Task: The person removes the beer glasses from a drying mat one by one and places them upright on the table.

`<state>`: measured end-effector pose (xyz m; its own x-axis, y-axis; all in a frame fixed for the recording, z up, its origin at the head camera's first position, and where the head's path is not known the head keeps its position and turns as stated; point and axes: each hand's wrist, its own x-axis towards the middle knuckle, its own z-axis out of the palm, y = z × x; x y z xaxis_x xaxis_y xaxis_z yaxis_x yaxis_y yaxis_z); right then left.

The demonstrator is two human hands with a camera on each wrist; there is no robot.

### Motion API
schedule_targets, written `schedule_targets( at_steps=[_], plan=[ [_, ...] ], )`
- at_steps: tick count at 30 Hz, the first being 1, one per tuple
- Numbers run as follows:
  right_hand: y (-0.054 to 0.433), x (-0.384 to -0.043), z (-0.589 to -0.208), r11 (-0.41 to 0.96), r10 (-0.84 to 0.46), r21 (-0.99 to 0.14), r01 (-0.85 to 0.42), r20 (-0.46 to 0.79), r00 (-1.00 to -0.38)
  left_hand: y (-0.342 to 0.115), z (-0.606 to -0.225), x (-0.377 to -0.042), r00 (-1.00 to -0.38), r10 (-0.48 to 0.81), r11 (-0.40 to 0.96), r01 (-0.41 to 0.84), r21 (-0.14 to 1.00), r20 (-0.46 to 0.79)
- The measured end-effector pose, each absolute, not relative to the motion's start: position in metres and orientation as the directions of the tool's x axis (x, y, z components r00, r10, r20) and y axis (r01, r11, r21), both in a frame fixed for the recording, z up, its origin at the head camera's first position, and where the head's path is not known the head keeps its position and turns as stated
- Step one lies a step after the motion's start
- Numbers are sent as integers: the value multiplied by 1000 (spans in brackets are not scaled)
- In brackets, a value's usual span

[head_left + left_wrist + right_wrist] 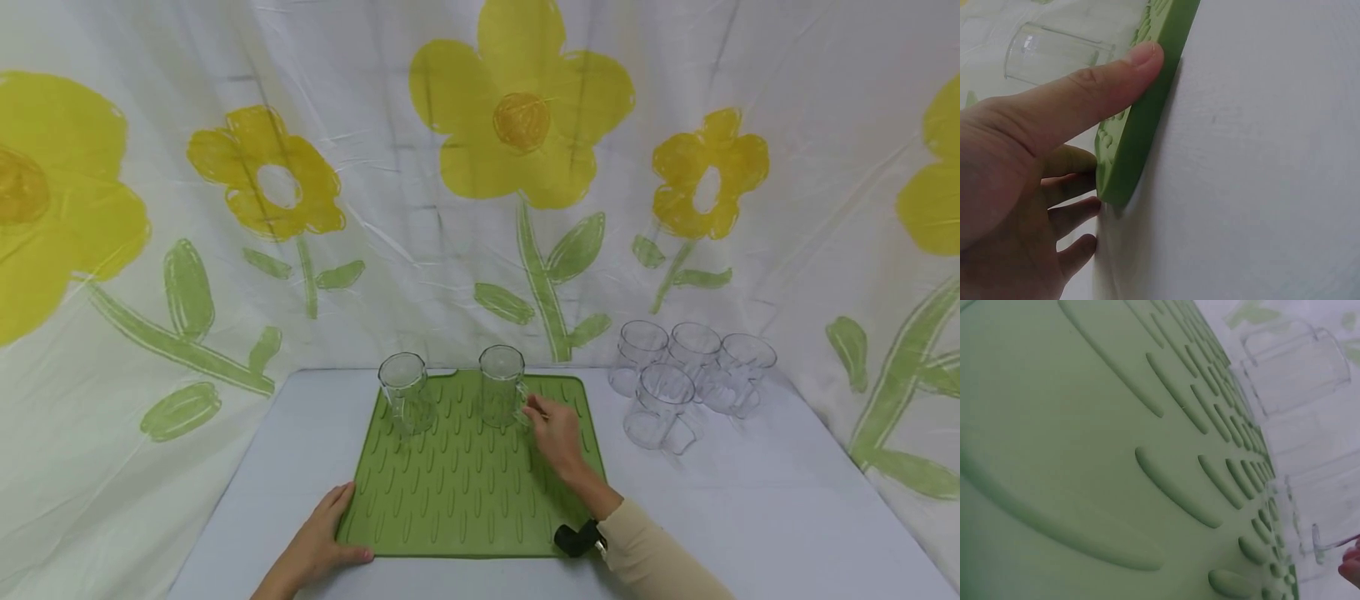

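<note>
A ribbed green drying mat (465,500) lies on the white table. Two clear glass mugs stand upright at its far side: one mug (406,396) near the back left corner, the other mug (501,387) right of the middle. My right hand (557,432) pinches the handle of this second mug; in the right wrist view only fingertips (1351,565) show at that handle. At the near left corner of the mat is my left hand (318,533). In the left wrist view its thumb (1144,55) lies on the front edge, while the other fingers, loosely extended, touch the side.
Several more clear glass mugs (660,408) stand close together on the table (765,508) to the right of the mat. A white curtain (420,275) with yellow flowers hangs behind the table. A black wrist device (577,539) sits beside the right sleeve.
</note>
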<state>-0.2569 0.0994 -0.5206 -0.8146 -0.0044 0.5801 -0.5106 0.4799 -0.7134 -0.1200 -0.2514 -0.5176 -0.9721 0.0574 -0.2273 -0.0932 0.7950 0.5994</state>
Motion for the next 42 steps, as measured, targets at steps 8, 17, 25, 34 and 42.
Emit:
schedule_targets(
  at_steps=[8, 17, 25, 34, 42],
  plan=[
    [100, -257, -519, 457, -12, -699, -550, 614, -790, -253, -523, -121, -972, 48, 792, -104, 602, -231],
    [104, -258, -517, 460, -26, -692, -557, 616, -787, -254, -524, -120, -973, 54, 790, -94, 606, -223],
    [107, -255, -513, 469, -22, -698, -541, 604, -797, -253, -523, -120, -974, 59, 789, -88, 608, -218],
    [113, -253, -509, 484, -20, -681, -549, 619, -785, -254, -521, -120, -973, 57, 801, -89, 592, -223],
    [118, -249, -495, 482, -32, -668, -567, 633, -774, -253, -520, -119, -975, 54, 802, -86, 592, -214]
  ],
)
